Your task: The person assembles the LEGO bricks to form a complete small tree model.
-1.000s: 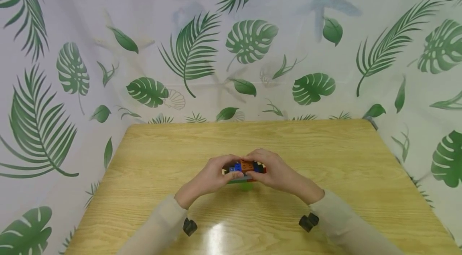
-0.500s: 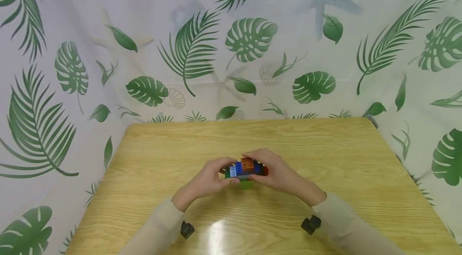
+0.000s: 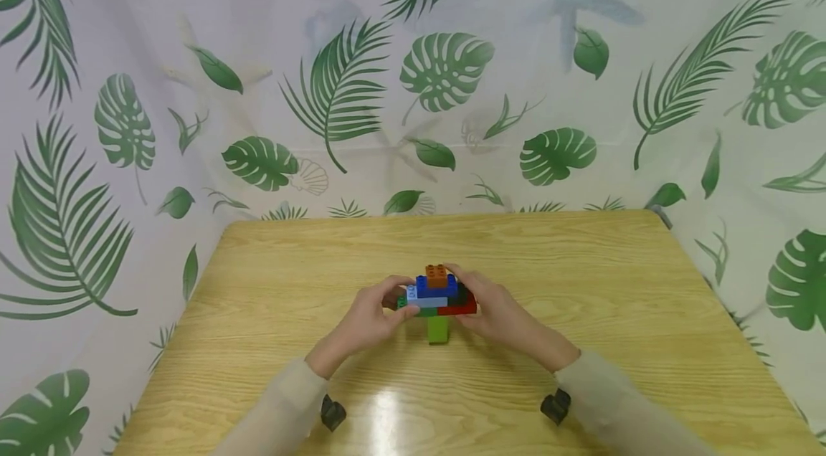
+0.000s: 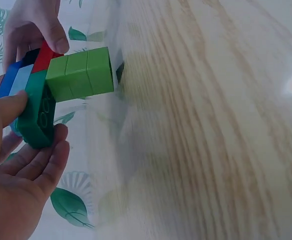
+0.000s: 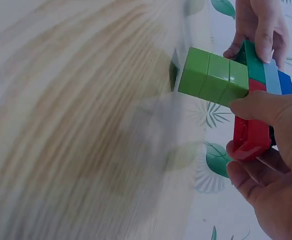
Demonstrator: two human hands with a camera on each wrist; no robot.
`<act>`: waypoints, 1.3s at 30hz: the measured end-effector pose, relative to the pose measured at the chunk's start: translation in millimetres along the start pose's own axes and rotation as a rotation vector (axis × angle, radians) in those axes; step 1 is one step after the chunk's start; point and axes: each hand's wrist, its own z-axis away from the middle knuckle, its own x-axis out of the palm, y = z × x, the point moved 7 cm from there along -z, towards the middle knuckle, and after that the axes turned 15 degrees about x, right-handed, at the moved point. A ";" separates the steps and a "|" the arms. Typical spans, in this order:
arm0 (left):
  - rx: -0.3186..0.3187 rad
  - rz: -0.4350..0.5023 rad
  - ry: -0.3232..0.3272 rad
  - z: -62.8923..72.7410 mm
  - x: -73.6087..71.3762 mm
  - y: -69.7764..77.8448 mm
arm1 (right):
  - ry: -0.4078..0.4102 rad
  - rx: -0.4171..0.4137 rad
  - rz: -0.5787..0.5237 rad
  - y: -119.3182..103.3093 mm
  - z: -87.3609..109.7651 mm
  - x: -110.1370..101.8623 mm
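Note:
Both hands hold a stacked toy brick model (image 3: 435,292) over the middle of the table. Its narrow stem is light green bricks (image 3: 437,330). Above the stem lie a dark green brick (image 4: 37,110) and a red brick (image 5: 253,130) side by side, then light blue and black bricks, a blue brick (image 3: 436,287) and an orange brick (image 3: 436,275) on top. My left hand (image 3: 373,312) grips the dark green end, thumb in front. My right hand (image 3: 500,307) grips the red end between thumb and fingers. Whether the stem's foot touches the table cannot be told.
The wooden table (image 3: 310,255) spreads around the model. A white leaf-print cloth (image 3: 387,119) hangs behind it and along both sides. A black wrist camera (image 3: 333,413) sits at the left cuff, another camera (image 3: 556,406) at the right.
The brick model has tilted from studs facing the head camera to more upright, so the light green stem shows more. Both hands have turned with it; the left fingers sit nearer its end.

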 end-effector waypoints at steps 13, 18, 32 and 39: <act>-0.117 0.060 0.088 -17.0 -7.8 -29.1 | 0.028 0.209 -0.172 32.2 -29.5 6.8; -0.126 -0.022 0.034 -21.8 -4.0 -38.7 | -0.014 0.268 -0.148 48.8 -38.1 14.6; -0.154 -0.147 -0.025 -18.0 9.1 -56.3 | -0.116 0.317 -0.072 65.4 -42.1 32.6; -0.175 -0.147 -0.039 -17.2 12.3 -58.1 | -0.137 0.340 -0.042 65.0 -40.7 33.1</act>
